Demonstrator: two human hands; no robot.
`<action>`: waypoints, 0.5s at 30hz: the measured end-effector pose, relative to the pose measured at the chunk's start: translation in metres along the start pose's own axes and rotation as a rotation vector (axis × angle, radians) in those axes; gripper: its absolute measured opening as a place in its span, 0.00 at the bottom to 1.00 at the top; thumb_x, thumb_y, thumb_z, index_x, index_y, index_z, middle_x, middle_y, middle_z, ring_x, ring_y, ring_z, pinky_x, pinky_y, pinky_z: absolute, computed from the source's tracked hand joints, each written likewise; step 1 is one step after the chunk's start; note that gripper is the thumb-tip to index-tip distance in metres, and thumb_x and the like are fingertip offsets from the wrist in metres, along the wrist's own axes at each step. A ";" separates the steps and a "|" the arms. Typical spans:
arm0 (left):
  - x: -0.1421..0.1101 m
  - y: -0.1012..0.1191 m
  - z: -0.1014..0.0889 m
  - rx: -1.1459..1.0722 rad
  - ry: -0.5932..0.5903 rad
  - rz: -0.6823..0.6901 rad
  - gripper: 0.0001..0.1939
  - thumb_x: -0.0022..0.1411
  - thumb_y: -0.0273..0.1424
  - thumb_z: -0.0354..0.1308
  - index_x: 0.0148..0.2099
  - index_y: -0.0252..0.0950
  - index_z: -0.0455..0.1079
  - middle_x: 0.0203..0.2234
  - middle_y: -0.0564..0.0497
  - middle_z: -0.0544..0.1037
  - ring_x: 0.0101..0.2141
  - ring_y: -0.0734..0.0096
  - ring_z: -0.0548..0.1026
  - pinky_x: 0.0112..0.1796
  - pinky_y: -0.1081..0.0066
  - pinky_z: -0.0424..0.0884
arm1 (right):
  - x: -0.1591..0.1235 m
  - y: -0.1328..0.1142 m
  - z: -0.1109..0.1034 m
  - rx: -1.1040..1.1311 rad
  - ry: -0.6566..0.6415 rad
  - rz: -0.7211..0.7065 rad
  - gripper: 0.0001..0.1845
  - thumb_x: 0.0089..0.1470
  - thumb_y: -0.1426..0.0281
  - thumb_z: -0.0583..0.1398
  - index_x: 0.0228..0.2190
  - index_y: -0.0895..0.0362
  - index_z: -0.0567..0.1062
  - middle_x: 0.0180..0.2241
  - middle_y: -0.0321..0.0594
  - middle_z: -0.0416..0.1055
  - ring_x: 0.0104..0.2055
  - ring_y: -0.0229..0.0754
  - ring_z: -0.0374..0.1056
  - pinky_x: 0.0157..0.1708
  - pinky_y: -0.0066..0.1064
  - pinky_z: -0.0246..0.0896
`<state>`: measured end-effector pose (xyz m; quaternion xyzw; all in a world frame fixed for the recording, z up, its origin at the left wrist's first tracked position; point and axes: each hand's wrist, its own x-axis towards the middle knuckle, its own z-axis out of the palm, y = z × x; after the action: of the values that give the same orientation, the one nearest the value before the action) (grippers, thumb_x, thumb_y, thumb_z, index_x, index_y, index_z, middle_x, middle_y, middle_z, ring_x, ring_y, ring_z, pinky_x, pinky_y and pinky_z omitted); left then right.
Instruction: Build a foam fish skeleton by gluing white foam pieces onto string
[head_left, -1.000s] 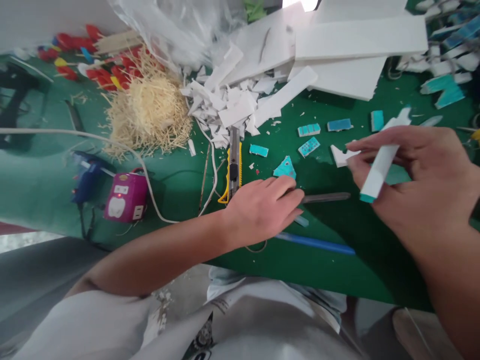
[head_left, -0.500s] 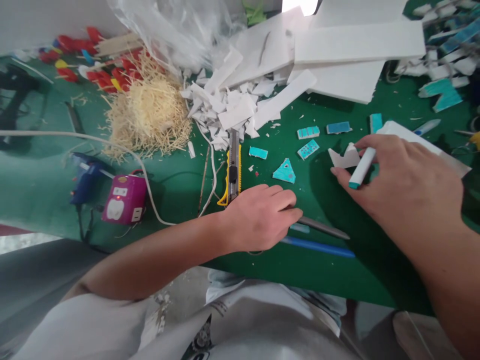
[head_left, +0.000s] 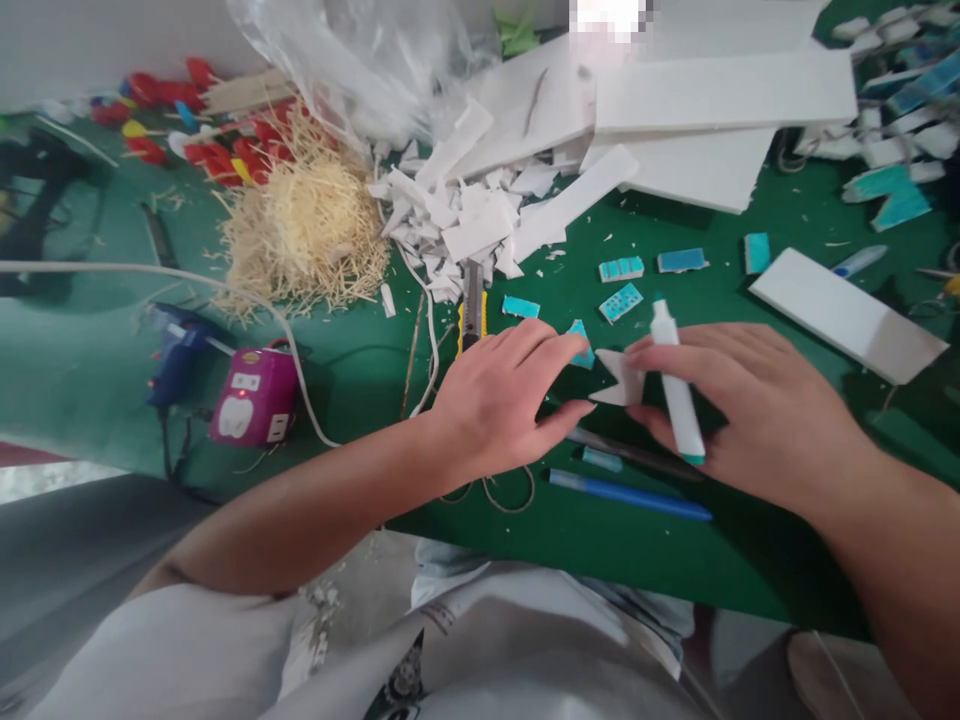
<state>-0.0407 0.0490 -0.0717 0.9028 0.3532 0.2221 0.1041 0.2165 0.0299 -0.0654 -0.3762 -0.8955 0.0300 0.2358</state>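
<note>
White piece (head_left: 632, 385) in right grip (head_left: 757, 405); left grip (head_left: 499, 405) parted.

Glare: top, blown out, blocky | Tabletop (head_left: 757, 560): washed pale left, shadowed right

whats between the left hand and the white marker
In the head view, a white notched piece, held in the right hand, lies between the left hand and the white marker.

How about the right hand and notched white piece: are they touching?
Touching. The head view shows the right hand pinching the notched white piece at its edge.
</note>
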 end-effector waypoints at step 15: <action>0.004 0.000 0.003 0.100 -0.208 -0.112 0.21 0.75 0.43 0.58 0.61 0.34 0.74 0.29 0.54 0.77 0.28 0.70 0.77 0.28 0.72 0.66 | -0.005 0.007 0.005 0.015 -0.015 -0.005 0.15 0.64 0.64 0.62 0.51 0.51 0.74 0.40 0.41 0.82 0.42 0.49 0.79 0.39 0.40 0.70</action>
<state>-0.0369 0.0516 -0.0726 0.9039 0.4012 0.1030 0.1071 0.2216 0.0317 -0.0738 -0.3720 -0.8979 0.0388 0.2322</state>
